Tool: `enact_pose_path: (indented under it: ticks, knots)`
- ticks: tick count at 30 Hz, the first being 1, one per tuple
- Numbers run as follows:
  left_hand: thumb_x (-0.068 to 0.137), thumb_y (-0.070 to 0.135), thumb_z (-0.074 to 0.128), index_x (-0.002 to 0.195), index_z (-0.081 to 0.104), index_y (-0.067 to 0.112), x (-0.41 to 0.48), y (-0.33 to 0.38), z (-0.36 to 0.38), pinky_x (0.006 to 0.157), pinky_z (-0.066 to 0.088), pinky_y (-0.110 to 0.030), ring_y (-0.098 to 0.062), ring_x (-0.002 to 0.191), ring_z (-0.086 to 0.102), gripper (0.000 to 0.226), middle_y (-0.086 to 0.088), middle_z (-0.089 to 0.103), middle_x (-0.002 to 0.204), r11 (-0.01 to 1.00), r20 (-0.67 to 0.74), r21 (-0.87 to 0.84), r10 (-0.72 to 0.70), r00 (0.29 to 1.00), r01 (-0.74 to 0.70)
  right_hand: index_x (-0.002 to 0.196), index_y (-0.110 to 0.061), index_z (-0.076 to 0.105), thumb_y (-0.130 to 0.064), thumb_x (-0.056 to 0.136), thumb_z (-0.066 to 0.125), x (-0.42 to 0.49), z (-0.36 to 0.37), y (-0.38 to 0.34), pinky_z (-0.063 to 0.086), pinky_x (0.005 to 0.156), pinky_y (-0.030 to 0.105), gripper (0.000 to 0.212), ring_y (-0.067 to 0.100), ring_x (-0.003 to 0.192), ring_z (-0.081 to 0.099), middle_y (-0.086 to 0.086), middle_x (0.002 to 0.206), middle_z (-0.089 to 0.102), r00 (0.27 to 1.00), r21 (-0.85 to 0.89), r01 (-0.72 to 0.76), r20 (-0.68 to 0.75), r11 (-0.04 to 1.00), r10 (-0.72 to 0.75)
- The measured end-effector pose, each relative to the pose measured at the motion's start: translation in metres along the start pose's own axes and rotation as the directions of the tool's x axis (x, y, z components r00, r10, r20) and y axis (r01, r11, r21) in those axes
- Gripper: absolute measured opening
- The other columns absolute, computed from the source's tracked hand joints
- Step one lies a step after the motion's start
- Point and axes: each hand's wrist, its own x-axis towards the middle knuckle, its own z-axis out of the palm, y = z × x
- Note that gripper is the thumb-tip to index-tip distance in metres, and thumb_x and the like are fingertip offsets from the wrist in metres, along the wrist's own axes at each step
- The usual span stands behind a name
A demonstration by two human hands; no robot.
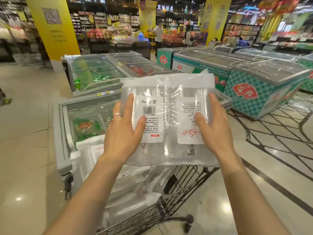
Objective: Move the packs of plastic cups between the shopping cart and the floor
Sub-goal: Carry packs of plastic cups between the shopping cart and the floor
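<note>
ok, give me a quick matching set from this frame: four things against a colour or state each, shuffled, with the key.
Things:
1. pack of cups
2. left hand
3. shopping cart
4. pillar

Colour or state:
a. yellow
b. dark wire mesh
c. clear plastic, held up in the air
d. wears a ring

Pairs: 1-c; 2-d; 3-b; 4-a
</note>
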Motion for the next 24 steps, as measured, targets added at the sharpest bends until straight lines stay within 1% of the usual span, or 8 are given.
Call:
enact_pose_path:
  ticks: [5, 9, 11, 13, 15, 19, 21, 24]
  knots:
    - [0.099, 0.052, 0.038, 0.154, 0.003, 0.043, 0.039, -0.014, 0.048, 0.094, 0.043, -0.047, -0.037, 0.134, 0.041, 0.066, -0.008, 0.010, 0.163, 0.999, 0.003, -0.009, -0.048, 0.999, 0.048, 0.153, -0.042, 0.014, -0.034, 0.097, 0.050, 0.044, 0.026, 0.031, 0.028, 0.096, 0.030, 0.067, -0.008, 0.115, 0.023, -0.012, 0.155, 0.028, 0.999, -0.033, 0.005, 0.042, 0.999, -0.004]
    - [0.094, 0.059, 0.033, 0.153, 0.004, 0.045, 0.076, -0.030, 0.087, 0.093, 0.043, -0.046, -0.039, 0.128, 0.046, 0.067, -0.008, 0.014, 0.162, 0.995, 0.010, -0.034, -0.092, 0.996, 0.093, 0.154, -0.039, 0.015, -0.034, 0.096, 0.050, 0.094, 0.051, 0.053, 0.027, 0.096, 0.029, 0.068, -0.010, 0.117, 0.020, -0.013, 0.157, 0.025, 0.996, -0.075, 0.019, 0.089, 0.997, -0.012]
    - [0.097, 0.056, 0.037, 0.152, 0.005, 0.045, 0.095, -0.040, 0.104, 0.095, 0.042, -0.048, -0.040, 0.128, 0.045, 0.065, -0.009, 0.016, 0.161, 0.989, 0.008, -0.049, -0.137, 0.990, 0.138, 0.154, -0.037, 0.016, -0.033, 0.096, 0.050, 0.119, 0.067, 0.063, 0.029, 0.096, 0.031, 0.067, -0.011, 0.118, 0.022, -0.011, 0.157, 0.026, 0.994, -0.092, 0.026, 0.109, 0.995, -0.016]
    - [0.098, 0.054, 0.037, 0.153, 0.008, 0.043, 0.110, -0.050, 0.119, 0.097, 0.042, -0.049, -0.039, 0.129, 0.044, 0.064, -0.009, 0.017, 0.161, 0.985, 0.001, -0.040, -0.169, 0.986, 0.169, 0.154, -0.036, 0.016, -0.035, 0.095, 0.049, 0.138, 0.085, 0.074, 0.030, 0.103, 0.035, 0.068, -0.002, 0.136, 0.022, -0.008, 0.159, 0.024, 0.992, -0.102, 0.035, 0.127, 0.994, -0.022]
    - [0.096, 0.054, 0.036, 0.154, 0.010, 0.040, 0.121, -0.059, 0.133, 0.098, 0.042, -0.049, -0.039, 0.131, 0.041, 0.065, -0.012, 0.019, 0.160, 0.982, 0.003, -0.027, -0.188, 0.982, 0.188, 0.154, -0.038, 0.015, -0.036, 0.095, 0.050, 0.153, 0.100, 0.086, 0.030, 0.105, 0.036, 0.069, 0.010, 0.143, 0.022, -0.007, 0.160, 0.024, 0.988, -0.106, 0.028, 0.155, 0.994, -0.011]
    - [0.089, 0.060, 0.028, 0.155, 0.005, 0.040, 0.125, -0.080, 0.165, 0.101, 0.040, -0.047, -0.030, 0.141, 0.032, 0.072, -0.010, 0.016, 0.162, 0.957, 0.056, -0.022, -0.289, 0.956, 0.291, 0.154, -0.038, 0.017, -0.033, 0.096, 0.052, 0.175, 0.127, 0.105, 0.029, 0.104, 0.033, 0.068, 0.015, 0.141, 0.026, -0.006, 0.159, 0.024, 0.968, -0.114, 0.022, 0.252, 0.993, 0.008]
    - [0.091, 0.061, 0.027, 0.155, 0.003, 0.039, 0.122, -0.093, 0.180, 0.102, 0.039, -0.047, -0.029, 0.144, 0.028, 0.072, -0.007, 0.015, 0.163, 0.945, 0.070, -0.008, -0.326, 0.943, 0.328, 0.153, -0.039, 0.018, -0.034, 0.095, 0.052, 0.183, 0.140, 0.113, 0.033, 0.105, 0.039, 0.067, 0.019, 0.141, 0.031, -0.004, 0.160, 0.023, 0.952, -0.123, 0.039, 0.305, 0.992, 0.000]
    - [0.096, 0.058, 0.029, 0.156, 0.004, 0.033, 0.116, -0.112, 0.205, 0.111, 0.030, -0.046, -0.029, 0.145, 0.024, 0.070, -0.003, 0.015, 0.164, 0.926, 0.091, 0.051, -0.378, 0.921, 0.375, 0.152, -0.040, 0.018, -0.036, 0.096, 0.052, 0.193, 0.164, 0.128, 0.040, 0.097, 0.043, 0.066, 0.023, 0.133, 0.041, -0.004, 0.158, 0.025, 0.913, -0.141, 0.037, 0.407, 0.989, 0.024]
